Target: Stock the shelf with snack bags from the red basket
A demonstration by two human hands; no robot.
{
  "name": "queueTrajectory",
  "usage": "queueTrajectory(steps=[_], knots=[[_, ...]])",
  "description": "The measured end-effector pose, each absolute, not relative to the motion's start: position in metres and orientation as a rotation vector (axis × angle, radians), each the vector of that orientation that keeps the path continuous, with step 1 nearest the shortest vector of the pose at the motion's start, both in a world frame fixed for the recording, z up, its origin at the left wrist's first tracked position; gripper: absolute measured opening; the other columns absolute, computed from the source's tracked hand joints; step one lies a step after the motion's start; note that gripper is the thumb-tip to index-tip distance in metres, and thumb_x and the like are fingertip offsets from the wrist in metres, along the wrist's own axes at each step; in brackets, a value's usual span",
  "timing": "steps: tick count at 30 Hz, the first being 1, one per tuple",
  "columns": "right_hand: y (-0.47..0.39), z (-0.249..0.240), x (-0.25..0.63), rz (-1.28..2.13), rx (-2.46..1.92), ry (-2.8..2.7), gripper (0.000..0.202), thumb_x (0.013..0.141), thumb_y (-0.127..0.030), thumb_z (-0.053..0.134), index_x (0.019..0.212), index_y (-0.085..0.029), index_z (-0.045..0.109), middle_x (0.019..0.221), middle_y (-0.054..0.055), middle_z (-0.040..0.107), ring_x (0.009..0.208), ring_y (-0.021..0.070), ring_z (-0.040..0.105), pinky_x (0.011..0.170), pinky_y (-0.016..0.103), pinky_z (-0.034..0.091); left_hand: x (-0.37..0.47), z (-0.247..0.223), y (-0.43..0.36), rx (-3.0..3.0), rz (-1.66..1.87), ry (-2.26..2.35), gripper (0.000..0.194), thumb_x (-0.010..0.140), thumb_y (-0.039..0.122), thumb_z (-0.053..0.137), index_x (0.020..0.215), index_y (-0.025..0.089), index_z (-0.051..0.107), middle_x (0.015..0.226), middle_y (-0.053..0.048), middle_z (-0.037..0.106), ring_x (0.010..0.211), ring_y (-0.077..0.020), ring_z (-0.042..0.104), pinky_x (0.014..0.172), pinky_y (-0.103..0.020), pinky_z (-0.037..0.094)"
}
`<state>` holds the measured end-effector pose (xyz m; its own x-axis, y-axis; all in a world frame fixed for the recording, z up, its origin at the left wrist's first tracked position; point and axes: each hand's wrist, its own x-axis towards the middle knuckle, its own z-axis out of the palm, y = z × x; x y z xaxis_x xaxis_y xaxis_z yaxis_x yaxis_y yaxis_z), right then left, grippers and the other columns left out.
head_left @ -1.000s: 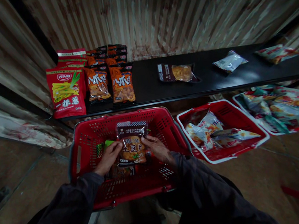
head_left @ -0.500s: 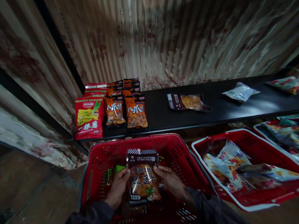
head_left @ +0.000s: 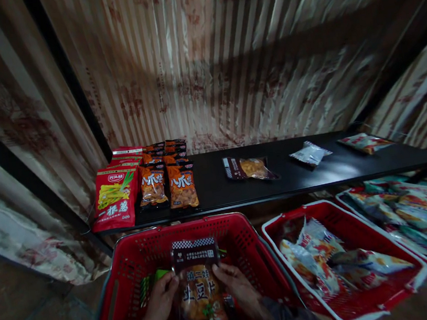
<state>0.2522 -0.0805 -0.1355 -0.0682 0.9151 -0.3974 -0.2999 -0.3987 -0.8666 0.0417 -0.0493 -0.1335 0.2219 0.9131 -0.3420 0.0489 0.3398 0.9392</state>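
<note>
A dark brown bag of potato chips (head_left: 199, 289) stands nearly upright between my hands, its printed front facing me. My left hand (head_left: 160, 302) pinches its left edge, and my right hand (head_left: 237, 286) grips the right edge. Both hands are over a red shopping basket (head_left: 202, 226), where green packaging (head_left: 160, 274) and other packs lie partly hidden beneath the bag and hands. On the black shelf (head_left: 208, 182) beyond, a similar brown chip bag (head_left: 252, 168) lies flat.
At the shelf's left stand red snack bags (head_left: 117, 197) and orange-black snack bags (head_left: 182, 185) in rows. A white packet (head_left: 311, 153) and a colourful packet (head_left: 366, 143) lie farther right. Two more baskets of snack bags (head_left: 408, 275) (head_left: 416, 216) stand at right. A striped curtain (head_left: 202, 77) hangs behind.
The view has shifted, so the shelf and baskets appear lower and further left. Both hands still hold the chip bag above the basket.
</note>
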Motion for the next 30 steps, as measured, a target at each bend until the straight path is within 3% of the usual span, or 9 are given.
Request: queueTrajectory(steps=[5,15,23,26,30], knots=[[-0.082,-0.125,0.253,1.616,-1.167,-0.725,0.048,0.061,-0.061,0.072,0.082,-0.018,0.07,0.078,0.004,0.069,0.077,0.0186,0.064,0.079,0.034,0.046,0.04,-0.129,-0.05,1.025,0.803,1.246,0.045,0.065,0.06,0.064,0.077,0.017,0.065,0.079,-0.003,0.067,0.083,-0.0224,0.059,0.077,-0.03,0.045],[-0.08,-0.129,0.254,1.557,-1.182,-0.629,0.041,0.056,-0.058,0.077,0.07,-0.02,0.069,0.071,0.001,0.068,0.066,0.0145,0.06,0.068,0.028,0.047,0.043,-0.123,-0.057,0.963,0.851,1.223,0.044,0.063,0.055,0.069,0.083,0.016,0.067,0.09,-0.006,0.069,0.088,-0.0211,0.06,0.082,-0.03,0.043],[-0.079,-0.136,0.261,1.583,-1.193,-0.74,0.038,0.063,-0.056,0.073,0.069,-0.018,0.069,0.068,0.001,0.067,0.062,0.0134,0.059,0.064,0.027,0.046,0.044,-0.12,-0.052,0.947,0.815,1.237,0.046,0.061,0.052,0.071,0.09,0.017,0.063,0.092,-0.005,0.067,0.083,-0.0189,0.06,0.074,-0.029,0.046],[-0.078,-0.139,0.26,1.627,-1.185,-0.748,0.037,0.065,-0.053,0.073,0.073,-0.018,0.07,0.07,0.002,0.068,0.063,0.0142,0.061,0.066,0.029,0.047,0.043,-0.118,-0.049,0.965,0.825,1.219,0.043,0.062,0.053,0.068,0.084,0.016,0.061,0.083,-0.002,0.065,0.076,-0.0171,0.058,0.07,-0.027,0.045],[-0.072,-0.135,0.256,1.531,-1.123,-0.719,0.034,0.065,-0.048,0.074,0.085,-0.021,0.071,0.084,0.002,0.071,0.075,0.0163,0.065,0.079,0.032,0.048,0.041,-0.119,-0.049,1.125,0.854,1.276,0.034,0.065,0.05,0.065,0.065,0.018,0.054,0.06,0.005,0.05,0.062,-0.0121,0.048,0.06,-0.022,0.039]])
